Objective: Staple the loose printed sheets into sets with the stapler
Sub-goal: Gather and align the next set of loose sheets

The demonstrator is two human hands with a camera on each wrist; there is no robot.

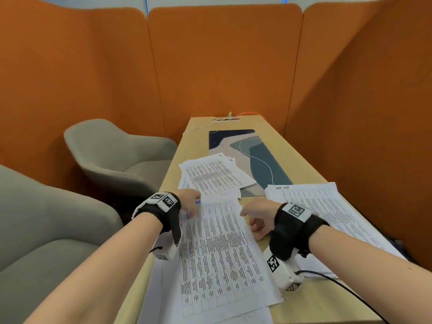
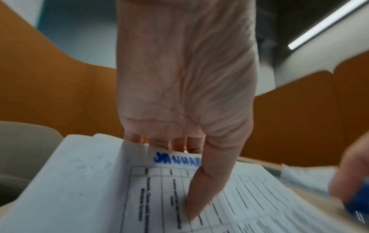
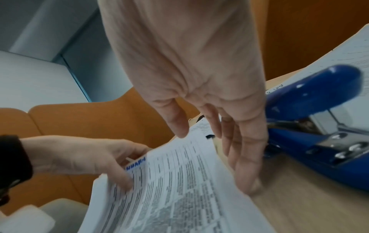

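Observation:
A set of printed table sheets (image 1: 222,249) lies lengthwise on the desk in front of me. My left hand (image 1: 190,205) pinches its far left corner, where blue handwriting shows, with the thumb (image 2: 207,176) on top and the fingers underneath. In the right wrist view the sheets (image 3: 179,189) lift slightly at that corner. My right hand (image 3: 225,151) has straight fingers (image 3: 245,160) that touch the sheets' right edge and the tabletop. The blue stapler (image 3: 319,126) stands on the desk just right of that hand, untouched. In the head view my right hand (image 1: 257,218) covers it.
A fanned pile of sheets (image 1: 212,176) lies further back, partly on a patterned desk mat (image 1: 257,155). Another stack (image 1: 327,206) sits to the right. Two grey armchairs (image 1: 117,155) stand left of the wooden table (image 1: 292,160). Orange partition walls (image 1: 222,66) enclose it. A black cable (image 1: 339,284) trails from my right wrist.

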